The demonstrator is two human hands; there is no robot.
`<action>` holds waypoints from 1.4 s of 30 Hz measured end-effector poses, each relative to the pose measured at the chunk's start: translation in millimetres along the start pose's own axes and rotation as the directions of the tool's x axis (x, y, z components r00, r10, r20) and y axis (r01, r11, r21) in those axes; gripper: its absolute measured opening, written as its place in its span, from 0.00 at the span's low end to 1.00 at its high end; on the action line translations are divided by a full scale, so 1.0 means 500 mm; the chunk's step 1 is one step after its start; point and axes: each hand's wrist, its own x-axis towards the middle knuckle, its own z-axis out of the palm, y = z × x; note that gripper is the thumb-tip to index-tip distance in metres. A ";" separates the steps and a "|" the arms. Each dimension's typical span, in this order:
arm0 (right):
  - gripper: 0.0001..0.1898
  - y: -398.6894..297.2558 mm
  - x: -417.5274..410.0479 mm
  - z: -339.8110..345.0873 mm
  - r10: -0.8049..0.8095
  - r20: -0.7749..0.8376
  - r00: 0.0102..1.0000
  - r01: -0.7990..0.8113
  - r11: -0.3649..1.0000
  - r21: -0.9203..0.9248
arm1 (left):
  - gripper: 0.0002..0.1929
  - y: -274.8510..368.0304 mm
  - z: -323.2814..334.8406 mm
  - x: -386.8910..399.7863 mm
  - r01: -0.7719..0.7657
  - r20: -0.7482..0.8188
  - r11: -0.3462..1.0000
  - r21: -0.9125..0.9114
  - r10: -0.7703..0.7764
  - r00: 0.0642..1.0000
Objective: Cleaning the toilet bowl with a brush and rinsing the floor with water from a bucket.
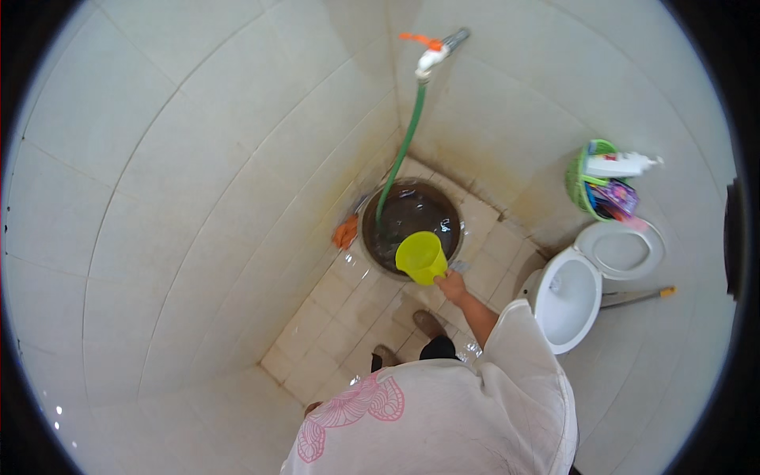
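Observation:
My right hand (452, 286) is closed on the handle of a yellow-green plastic dipper (420, 256). The dipper is over the near side of a round dark tub (460, 233) that holds water. A green hose (409, 136) runs down into the tub from a white tap (432, 58) with an orange lever. Of my left hand (312, 408) only a small part shows at the left edge of my shirt; the rest is hidden, and what it holds cannot be seen. An orange cloth or glove (345, 233) lies on the floor against the tub's left side.
At the right stands a white toilet (567, 303) with its lid (620, 249) raised. A green basket (576, 178) with a white bottle (617, 164) and other items hangs above it. A stick with a yellow end (668, 291) is beside the toilet. The floor tiles (338, 332) look wet.

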 end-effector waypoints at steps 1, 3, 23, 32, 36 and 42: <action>0.12 0.011 -0.021 0.004 -0.004 -0.030 1.000 0.006 0.997 0.073 | 0.17 -0.047 0.012 0.012 -0.075 -0.026 0.995 0.069 0.077 0.997; 0.10 -0.033 -0.102 -0.025 0.045 -0.054 0.998 -0.037 0.991 0.129 | 0.16 -0.081 0.036 0.086 -0.220 -0.056 0.952 0.212 0.237 0.970; 0.11 -0.371 -0.421 -0.444 0.108 -0.611 0.784 0.137 0.931 0.339 | 0.19 -0.038 -0.097 0.399 -0.495 -0.054 0.849 0.182 0.512 0.858; 0.07 -0.581 -0.502 -0.730 -0.032 -0.797 0.603 0.557 0.732 0.392 | 0.19 0.090 -0.180 0.559 -0.630 -0.013 0.739 0.238 0.651 0.759; 0.06 -0.496 -0.582 -0.770 0.077 -0.809 0.582 0.512 0.738 0.439 | 0.19 0.212 -0.214 0.660 -0.710 0.022 0.654 0.261 0.731 0.681; 0.09 -0.275 -0.699 -0.719 0.342 -0.726 0.596 0.253 0.779 0.574 | 0.19 0.430 -0.239 0.789 -0.829 0.123 0.483 0.282 0.839 0.530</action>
